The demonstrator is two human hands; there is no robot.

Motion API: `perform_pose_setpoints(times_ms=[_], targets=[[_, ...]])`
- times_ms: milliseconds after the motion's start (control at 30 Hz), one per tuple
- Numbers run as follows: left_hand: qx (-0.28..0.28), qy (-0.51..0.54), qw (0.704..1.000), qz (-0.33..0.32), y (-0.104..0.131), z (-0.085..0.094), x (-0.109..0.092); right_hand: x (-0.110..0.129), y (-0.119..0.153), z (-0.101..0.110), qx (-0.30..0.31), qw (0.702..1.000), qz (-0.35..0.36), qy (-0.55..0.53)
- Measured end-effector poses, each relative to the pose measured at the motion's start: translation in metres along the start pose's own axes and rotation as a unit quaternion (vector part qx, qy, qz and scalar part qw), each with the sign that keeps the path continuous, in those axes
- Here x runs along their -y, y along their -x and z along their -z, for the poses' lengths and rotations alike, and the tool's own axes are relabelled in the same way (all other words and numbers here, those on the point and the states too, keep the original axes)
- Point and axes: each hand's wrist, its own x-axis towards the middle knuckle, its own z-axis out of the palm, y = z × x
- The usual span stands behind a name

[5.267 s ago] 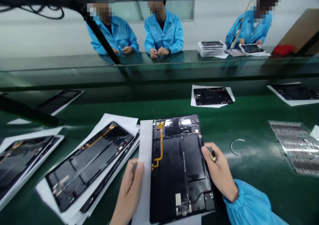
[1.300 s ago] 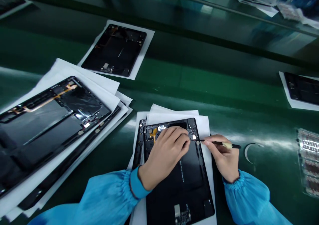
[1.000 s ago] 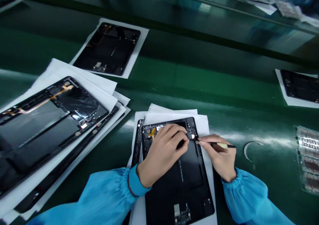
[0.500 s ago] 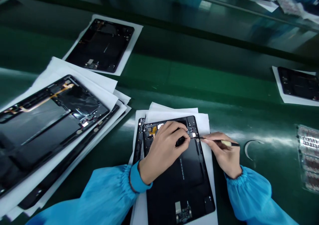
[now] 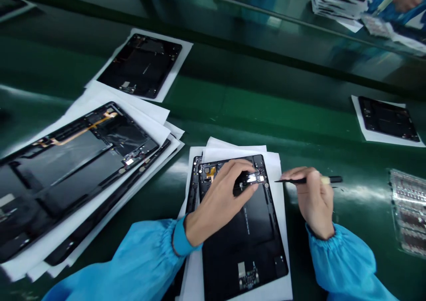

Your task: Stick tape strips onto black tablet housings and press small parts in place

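An opened black tablet [image 5: 246,247] lies in front of me on white sheets, a second one partly showing beneath its left side. Across its upper part rests my left hand [image 5: 219,194], thumb and forefinger apart. Between them the frame's inner parts and a bright patch are visible; nothing is plainly gripped. To the right of the tablet, my right hand [image 5: 314,194] is closed around slim black tweezers [image 5: 334,179] with a pale band. Their pointed tip is directed left, over the white paper's edge, apart from the tablet.
On the left stands a stack of opened tablets [image 5: 80,163] with white sheets between. Other tablets lie behind, at the back left [image 5: 143,65] and the right [image 5: 389,119]. A clear plastic tray [image 5: 409,212] sits far right. Beyond a ledge, another person's hand [image 5: 408,0] shows beside stacked sheets.
My right hand and the tweezers have drawn back to the right, off the tablet's upper right edge. My left thumb and forefinger have spread apart. The view has shifted slightly.
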Motion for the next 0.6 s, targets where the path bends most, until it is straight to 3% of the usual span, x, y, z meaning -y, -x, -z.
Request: perform_pose_setpoints(times_ms=[67, 167, 233, 333, 400, 467, 533, 600], targets=[[-0.024, -0.037, 0.999, -0.02, 0.03, 0.003, -0.007, 0.015, -0.004, -0.011, 0.098, 0.989, 0.013, 0.109], [0.012, -0.14, 0.983, -0.116, 0.092, -0.005, -0.014, 0.027, -0.006, -0.032, 0.234, 0.938, 0.058, 0.248], [0.038, -0.194, 0.966, -0.169, 0.128, -0.016, -0.014, 0.027, -0.006, -0.045, 0.271, 0.899, 0.085, 0.333], [-0.01, -0.234, 0.963, -0.135, 0.156, -0.03, -0.007, 0.018, -0.01, -0.055, 0.303, 0.857, 0.084, 0.407], [-0.037, -0.234, 0.965, -0.116, 0.16, -0.03, -0.001, 0.015, -0.014, -0.056, 0.307, 0.86, 0.077, 0.401], [-0.022, -0.239, 0.964, -0.119, 0.159, -0.021, 0.004, 0.019, -0.013, -0.052, 0.285, 0.882, 0.084, 0.367], [-0.005, -0.23, 0.969, -0.093, 0.159, -0.007, 0.004, 0.034, -0.004, -0.043, 0.25, 0.908, 0.102, 0.321], [0.01, -0.152, 0.987, -0.044, 0.156, 0.007, -0.002, 0.056, 0.017, -0.032, 0.227, 0.92, 0.127, 0.294]])
